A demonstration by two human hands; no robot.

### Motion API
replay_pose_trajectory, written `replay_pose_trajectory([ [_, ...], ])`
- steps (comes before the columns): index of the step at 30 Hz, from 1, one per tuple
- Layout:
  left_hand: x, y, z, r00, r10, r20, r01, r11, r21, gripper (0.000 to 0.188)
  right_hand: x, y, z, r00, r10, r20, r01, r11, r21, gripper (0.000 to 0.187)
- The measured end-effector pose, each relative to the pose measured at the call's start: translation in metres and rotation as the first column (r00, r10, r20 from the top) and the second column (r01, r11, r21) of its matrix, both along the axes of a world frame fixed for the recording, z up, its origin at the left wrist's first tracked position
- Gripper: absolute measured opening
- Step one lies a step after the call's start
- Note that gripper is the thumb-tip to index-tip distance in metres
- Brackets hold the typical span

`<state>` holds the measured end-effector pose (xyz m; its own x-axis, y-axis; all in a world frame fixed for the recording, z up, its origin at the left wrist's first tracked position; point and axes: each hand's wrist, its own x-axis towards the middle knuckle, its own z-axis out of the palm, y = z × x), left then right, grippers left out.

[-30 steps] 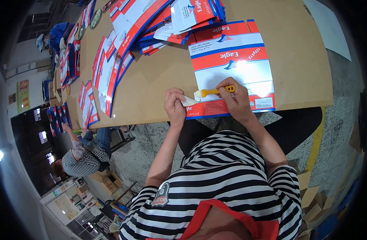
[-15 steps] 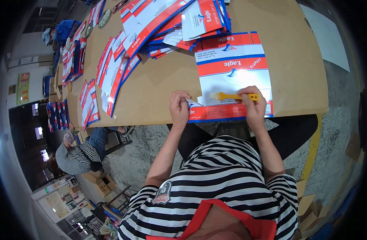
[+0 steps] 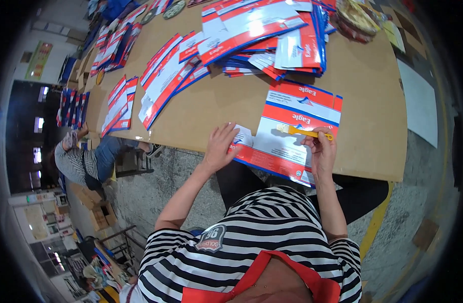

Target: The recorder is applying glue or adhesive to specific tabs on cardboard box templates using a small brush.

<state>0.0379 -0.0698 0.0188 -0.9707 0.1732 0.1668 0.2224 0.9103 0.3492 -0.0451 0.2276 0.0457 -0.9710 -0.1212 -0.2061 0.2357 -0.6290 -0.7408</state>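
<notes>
A flat red, white and blue carton sheet [image 3: 279, 143] lies at the table's near edge, set at a slant, with its lower corner sticking out past the edge. My left hand [image 3: 223, 146] rests with outstretched fingers on a small side flap [image 3: 241, 135] at the sheet's left. Between the fingers of my right hand [image 3: 321, 154] is the yellow handle of a small brush [image 3: 303, 132]. Its pale bristles point left, over the sheet's middle. Whether they touch the card I cannot tell.
Piled carton sheets [image 3: 256, 25] cover the far middle of the cardboard-topped table [image 3: 373, 136]. More sheets [image 3: 163, 83] fan out leftward. A bowl with pale contents [image 3: 355, 20] stands far right. Another person [image 3: 82, 161] in stripes sits beyond the left end.
The carton sheet now lies turned at a slant. My left hand has gone from gripping its left edge to lying spread on the flap. The brush stays in my right hand. The view has shifted.
</notes>
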Motion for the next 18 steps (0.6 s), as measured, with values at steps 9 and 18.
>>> replay_pose_trajectory([
  [9, 0.004, 0.021, 0.006, 0.981, -0.127, 0.147, 0.147, 0.979, -0.140, 0.113, -0.011, -0.032, 0.008, 0.996, 0.092, 0.003, -0.092, 0.995, -0.036, 0.021],
  [18, 0.003, 0.014, -0.005, 0.975, -0.172, 0.143, 0.191, 0.973, -0.132, 0.100, -0.010, -0.016, 0.013, 0.997, 0.073, 0.022, -0.074, 0.997, 0.005, 0.018],
])
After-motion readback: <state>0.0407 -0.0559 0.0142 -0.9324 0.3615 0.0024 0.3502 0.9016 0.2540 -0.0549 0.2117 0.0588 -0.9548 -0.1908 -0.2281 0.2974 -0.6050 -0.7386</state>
